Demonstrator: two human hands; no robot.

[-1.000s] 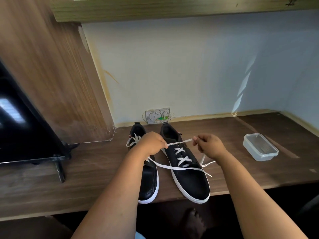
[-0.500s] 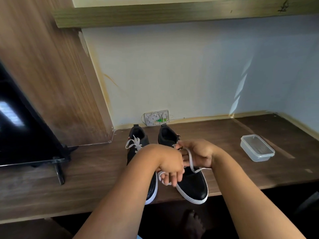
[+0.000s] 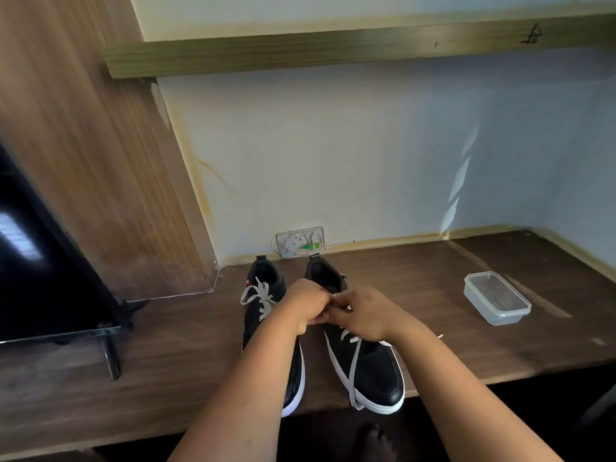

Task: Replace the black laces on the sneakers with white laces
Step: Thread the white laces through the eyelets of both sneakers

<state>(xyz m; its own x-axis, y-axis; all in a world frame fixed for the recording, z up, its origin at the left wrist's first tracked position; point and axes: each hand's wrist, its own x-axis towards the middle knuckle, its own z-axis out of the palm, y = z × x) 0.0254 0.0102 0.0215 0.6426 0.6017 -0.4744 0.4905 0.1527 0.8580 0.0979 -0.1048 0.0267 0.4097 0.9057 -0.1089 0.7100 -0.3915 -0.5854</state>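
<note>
Two black sneakers with white soles stand side by side on the wooden desk, toes toward me. The left sneaker [image 3: 266, 295] carries a white lace tied in a bow [image 3: 261, 296]. Over the tongue of the right sneaker [image 3: 373, 371] my left hand [image 3: 308, 306] and my right hand [image 3: 361, 313] meet, fingers curled and pinching its white lace [image 3: 354, 365]. One loose strand of that lace trails down over the toe to the sole's edge. The lacing under my hands is hidden.
A clear lidded plastic container [image 3: 496, 298] sits on the desk [image 3: 166, 355] to the right. A dark screen on a stand [image 3: 40, 278] fills the left side. A wall socket plate [image 3: 301, 241] is behind the shoes. A bare foot [image 3: 375, 443] shows below the desk edge.
One second ago my hands held the lace ends stretched wide apart; they have since come together over the right sneaker's tongue, and a strand now hangs down over the toe.
</note>
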